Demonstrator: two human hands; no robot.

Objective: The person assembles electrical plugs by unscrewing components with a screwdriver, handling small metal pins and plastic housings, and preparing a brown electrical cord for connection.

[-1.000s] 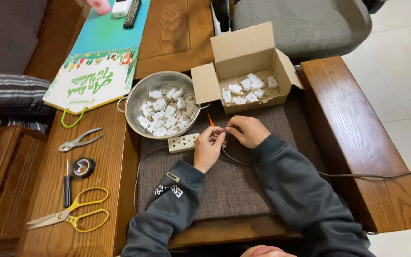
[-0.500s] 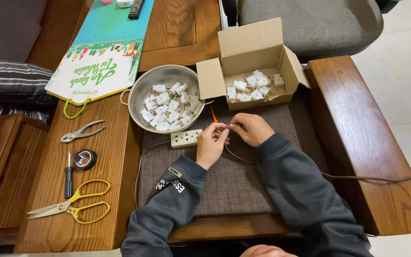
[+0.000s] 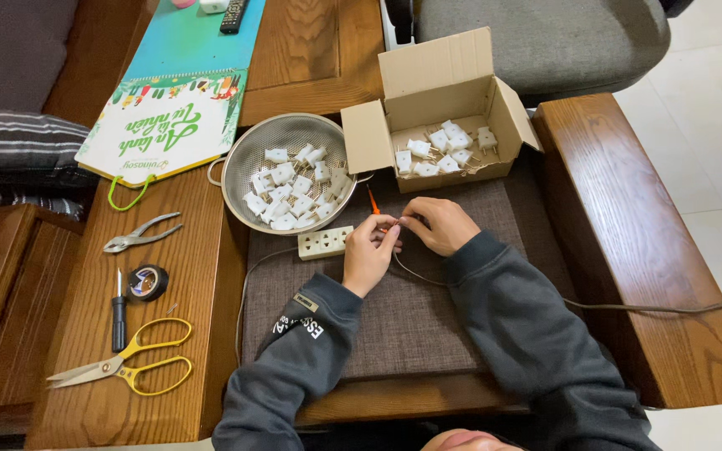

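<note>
Both hands meet over the grey mat: the left hand and right hand have fingers pinching the thin brown wire end. It seems the wire-preparing step; next calls for a steady grip.

— Centre of frame?
— Left hand and right hand meet on the cushion, with the power strip just left of them.
— Above them?
— Colander upper centre, cardboard box to its right.
— Left side?
— Pliers, tape roll, screwdriver, with the scissors lowest.
</note>
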